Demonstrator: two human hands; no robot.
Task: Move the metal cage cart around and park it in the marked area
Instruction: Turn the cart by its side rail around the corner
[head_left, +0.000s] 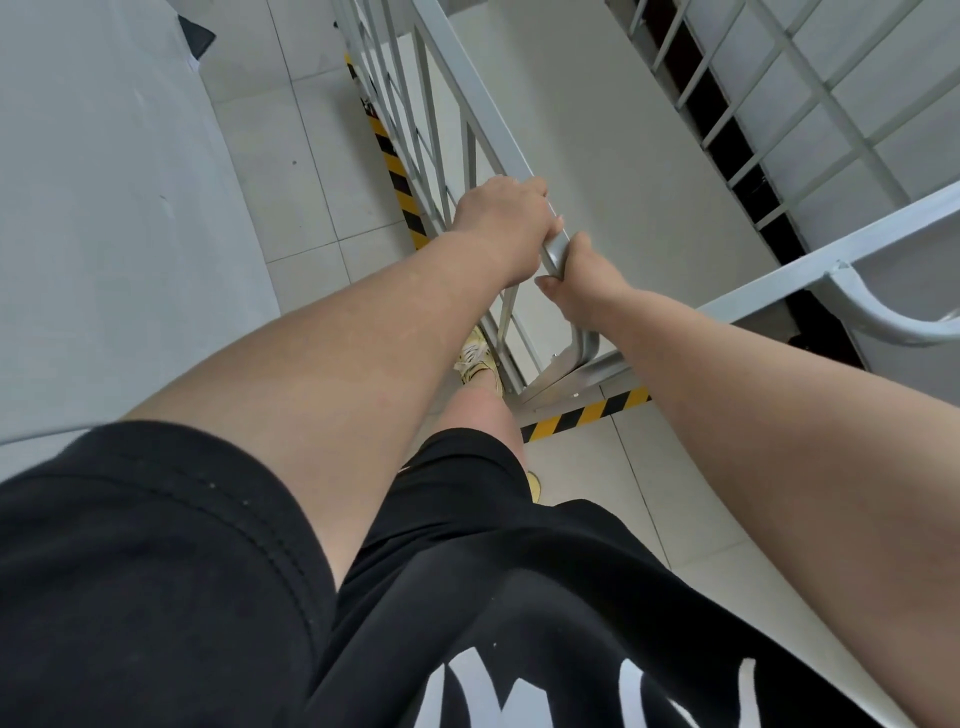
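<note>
I saw left hand (501, 223) and right hand (582, 278) both clenched around cage cart (613, 156) handle (555, 257), by striped floor tape (587, 413).

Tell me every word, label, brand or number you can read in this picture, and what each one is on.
No text here can be read.
Black shirt: large white marks at the bottom edge, cut off by the frame, so not readable as letters.
Yellow and black striped floor tape: a hazard pattern only, no words.
Metal cage cart, gripped by the left hand and right hand: no label or number visible.
</note>
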